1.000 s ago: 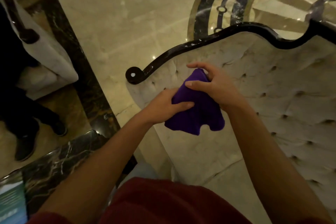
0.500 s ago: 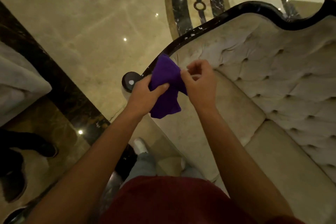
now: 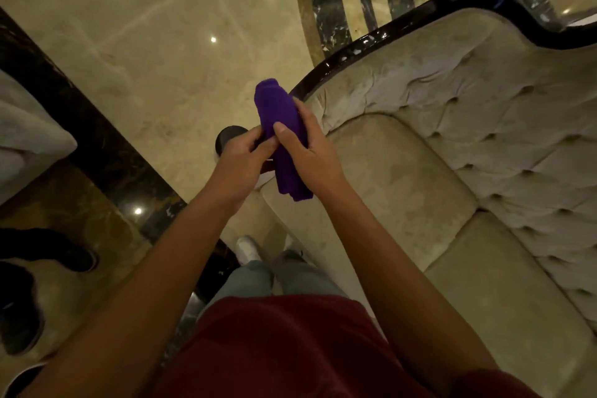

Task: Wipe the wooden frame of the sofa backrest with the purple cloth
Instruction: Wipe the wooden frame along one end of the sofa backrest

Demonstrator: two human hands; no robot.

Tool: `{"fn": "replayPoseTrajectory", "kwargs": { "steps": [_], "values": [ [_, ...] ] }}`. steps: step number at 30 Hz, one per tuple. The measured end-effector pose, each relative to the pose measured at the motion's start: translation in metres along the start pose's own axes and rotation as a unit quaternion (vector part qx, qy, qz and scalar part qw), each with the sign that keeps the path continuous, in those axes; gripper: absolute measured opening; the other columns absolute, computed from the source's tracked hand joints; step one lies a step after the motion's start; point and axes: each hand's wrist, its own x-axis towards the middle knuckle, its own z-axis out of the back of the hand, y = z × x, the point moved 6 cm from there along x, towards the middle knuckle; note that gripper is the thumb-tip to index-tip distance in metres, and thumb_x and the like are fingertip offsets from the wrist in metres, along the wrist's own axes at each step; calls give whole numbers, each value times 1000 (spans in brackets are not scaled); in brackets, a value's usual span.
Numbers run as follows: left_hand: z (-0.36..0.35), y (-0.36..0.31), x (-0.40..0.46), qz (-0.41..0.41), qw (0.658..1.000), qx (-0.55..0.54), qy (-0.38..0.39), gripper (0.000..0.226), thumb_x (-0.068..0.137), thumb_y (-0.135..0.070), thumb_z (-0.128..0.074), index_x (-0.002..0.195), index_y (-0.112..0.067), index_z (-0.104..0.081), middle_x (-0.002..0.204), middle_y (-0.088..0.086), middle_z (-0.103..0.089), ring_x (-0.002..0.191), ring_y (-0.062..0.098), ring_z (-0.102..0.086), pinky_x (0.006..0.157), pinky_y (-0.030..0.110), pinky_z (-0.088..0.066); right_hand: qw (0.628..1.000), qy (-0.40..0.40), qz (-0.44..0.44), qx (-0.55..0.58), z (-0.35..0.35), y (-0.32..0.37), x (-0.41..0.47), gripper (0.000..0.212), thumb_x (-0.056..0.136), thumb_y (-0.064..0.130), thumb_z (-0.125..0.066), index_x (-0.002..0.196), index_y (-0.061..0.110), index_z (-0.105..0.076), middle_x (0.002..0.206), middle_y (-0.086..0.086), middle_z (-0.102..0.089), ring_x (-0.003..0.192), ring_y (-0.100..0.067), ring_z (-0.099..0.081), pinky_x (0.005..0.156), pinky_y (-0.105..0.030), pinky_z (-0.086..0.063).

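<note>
The purple cloth (image 3: 280, 126) is folded into a narrow roll and held in front of me by both hands. My right hand (image 3: 310, 152) wraps around its middle, thumb on top. My left hand (image 3: 240, 157) pinches its left edge with the fingertips. The glossy dark wooden frame (image 3: 381, 35) runs along the curved top of the cream tufted sofa backrest (image 3: 478, 113), rising to the right. The frame's scrolled end (image 3: 231, 136) sits just behind my left hand, partly hidden. The cloth's upper end hangs close to the frame's lower stretch; whether they touch is unclear.
The sofa seat cushion (image 3: 387, 184) lies under my right arm. A polished marble floor (image 3: 155, 42) with dark inlay bands spreads to the left and beyond. Another person's dark shoes (image 3: 42, 262) stand at the lower left, beside a pale upholstered piece (image 3: 29, 139).
The loose cloth has been folded into a tight narrow roll. My right hand shifted from pinching a corner to gripping the roll. The view moved closer over the sofa.
</note>
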Motion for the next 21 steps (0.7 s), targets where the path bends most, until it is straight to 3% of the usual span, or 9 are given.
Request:
{"fn": "replayPoseTrajectory", "kwargs": {
  "steps": [3, 7, 11, 15, 18, 21],
  "values": [
    [-6, -4, 4, -14, 997, 37, 72, 33, 108, -13, -49, 133, -31, -59, 119, -14, -75, 114, 8, -70, 89, 21, -58, 1000, -17, 11, -3, 4, -1, 14, 75, 98, 52, -64, 161, 34, -28, 144, 13, -53, 118, -3, -62, 94, -26, -59],
    [1, -10, 10, -13, 988, 86, 130, 37, 105, -15, -56, 134, -39, -56, 118, -13, -75, 112, 9, -71, 87, 20, -58, 996, -75, 27, 27, 7, -1, 20, 61, 99, 40, -68, 154, 28, -45, 136, 10, -63, 113, 1, -64, 90, -21, -59],
    [47, -1, 26, 14, 990, 120, 70, 28, 108, -21, -51, 130, -24, -68, 104, -3, -80, 95, 16, -76, 80, 23, -60, 992, -123, 3, 19, 4, -14, 33, 50, 97, 32, -69, 144, 31, -54, 127, 16, -65, 109, -2, -66, 89, -28, -61],
    [128, 30, 56, 33, 978, 195, -72, 24, 106, -20, -51, 114, -26, -73, 98, -4, -79, 88, 14, -74, 77, 28, -60, 989, -144, -33, -29, -17, -35, 51, 49, 96, 30, -68, 143, 30, -54, 124, 14, -64, 106, -6, -65, 89, -34, -60],
    [177, 72, 81, 85, 963, 215, -139, 22, 105, -23, -50, 112, -29, -70, 107, -2, -73, 91, 15, -70, 84, 38, -59, 986, -137, -14, -95, -58, -44, 67, 50, 98, 27, -67, 146, 23, -53, 133, 1, -62, 114, -11, -61, 95, -32, -55],
    [197, 110, 107, 136, 951, 255, -114, 29, 107, -30, -49, 129, -21, -65, 123, 4, -67, 108, 25, -68, 95, 44, -57, 979, -94, 8, -180, -112, -55, 88, 50, 100, 24, -64, 148, 19, -52, 138, -7, -58, 112, -15, -60, 90, -26, -47]
  ]
}}
